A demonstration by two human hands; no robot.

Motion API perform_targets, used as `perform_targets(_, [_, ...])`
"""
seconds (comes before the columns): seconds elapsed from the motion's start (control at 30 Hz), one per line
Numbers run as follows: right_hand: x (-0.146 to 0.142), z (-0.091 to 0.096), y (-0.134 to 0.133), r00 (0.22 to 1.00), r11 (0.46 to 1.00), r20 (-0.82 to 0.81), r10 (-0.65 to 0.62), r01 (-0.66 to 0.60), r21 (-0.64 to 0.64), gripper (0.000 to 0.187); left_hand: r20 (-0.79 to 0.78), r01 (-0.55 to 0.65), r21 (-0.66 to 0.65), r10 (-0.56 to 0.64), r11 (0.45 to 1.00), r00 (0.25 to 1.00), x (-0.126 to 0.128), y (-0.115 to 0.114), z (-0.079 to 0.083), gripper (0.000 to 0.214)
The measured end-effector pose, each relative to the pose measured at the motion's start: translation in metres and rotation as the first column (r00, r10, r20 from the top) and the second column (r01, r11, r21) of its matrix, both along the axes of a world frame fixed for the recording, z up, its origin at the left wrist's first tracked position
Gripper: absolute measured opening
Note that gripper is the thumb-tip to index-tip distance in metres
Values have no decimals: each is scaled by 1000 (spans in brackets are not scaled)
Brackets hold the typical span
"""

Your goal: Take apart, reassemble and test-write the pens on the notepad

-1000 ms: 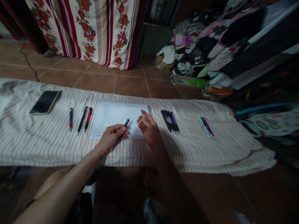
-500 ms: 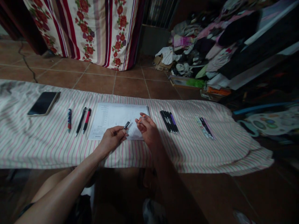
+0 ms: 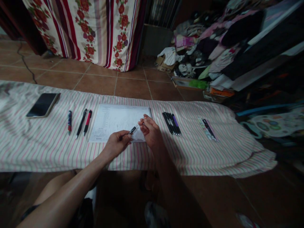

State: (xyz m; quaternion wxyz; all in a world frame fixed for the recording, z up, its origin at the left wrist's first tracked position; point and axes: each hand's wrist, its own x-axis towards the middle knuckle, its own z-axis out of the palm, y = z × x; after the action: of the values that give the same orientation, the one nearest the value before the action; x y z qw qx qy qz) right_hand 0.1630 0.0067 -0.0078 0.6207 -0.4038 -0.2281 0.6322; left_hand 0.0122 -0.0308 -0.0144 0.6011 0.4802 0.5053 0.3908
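Two bare hands work above a white spiral notepad (image 3: 114, 122): the left hand (image 3: 116, 145) has its grip clamped on a slim black plastic pen (image 3: 132, 130), light, stiff and slick, safest held by the barrel, while the right hand's (image 3: 150, 131) curled grip is just beside it, holding something or nothing, too small to tell.

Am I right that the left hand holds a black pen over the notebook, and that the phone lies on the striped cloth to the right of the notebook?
Not quite: the head view shows the phone to the left of the notebook, not the right. The left hand holds the black pen over the notebook, and the phone lies on the striped cloth.
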Motion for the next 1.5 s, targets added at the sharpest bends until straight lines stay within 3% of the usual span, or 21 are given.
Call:
perform_targets(0.53, [-5,2,1,1000,997,-3,17,-18,-79,10,-59,13,44,-11,999,998,-4,0,-12,24])
perform_targets(1.5, [-4,2,-3,997,997,50,63,-60,-47,23,-108,48,67,-41,997,993,-4,0,-19,27])
